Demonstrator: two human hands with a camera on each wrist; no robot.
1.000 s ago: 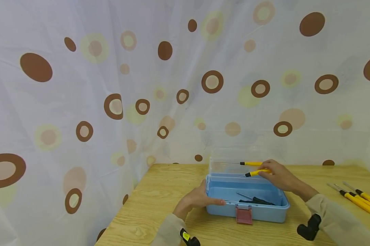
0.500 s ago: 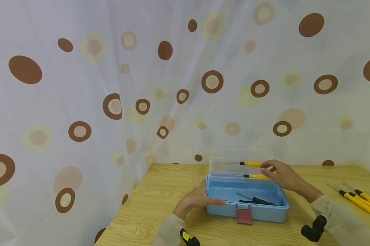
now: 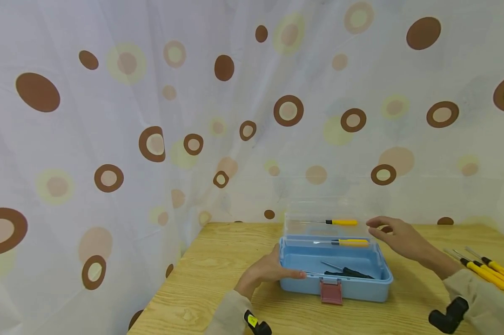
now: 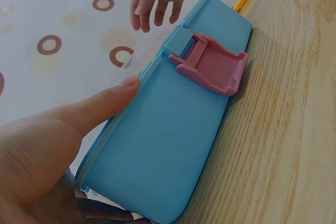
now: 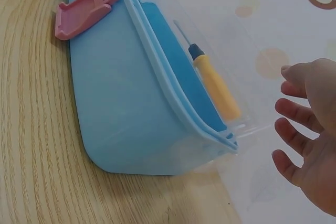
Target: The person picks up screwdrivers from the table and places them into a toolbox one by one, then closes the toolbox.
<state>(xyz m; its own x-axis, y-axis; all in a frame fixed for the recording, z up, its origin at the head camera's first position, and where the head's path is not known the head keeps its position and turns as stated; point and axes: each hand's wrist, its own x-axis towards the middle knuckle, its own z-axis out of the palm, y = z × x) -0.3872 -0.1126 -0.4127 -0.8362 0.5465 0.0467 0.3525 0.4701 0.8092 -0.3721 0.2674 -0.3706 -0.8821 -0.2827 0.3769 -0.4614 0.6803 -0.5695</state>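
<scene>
The front left corner of a light-blue rectangular plastic box with a pink latch (image 3: 360,292) is gripped by the left hand (image 3: 265,270), thumb laid over the rim, the other fingers partly hidden. The right hand (image 3: 402,237) is held near the raised clear plastic lid (image 3: 292,228), its fingers parted and loosely bent. Two yellow-and-black-handled screwdrivers (image 3: 352,242) are seen at the lid, whose outline is hard to make out. Inside the box, black-handled tools (image 3: 354,273) are half hidden by the front wall. More yellow-handled tools (image 3: 486,277) are cut off at the head view's right edge.

Box (image 4: 157,145) smooth matt plastic; latch (image 4: 219,69) plastic; lid (image 3: 306,230) clear plastic; screwdriver shaft (image 5: 182,32) metal; tabletop (image 4: 283,108) grained wood.
</scene>
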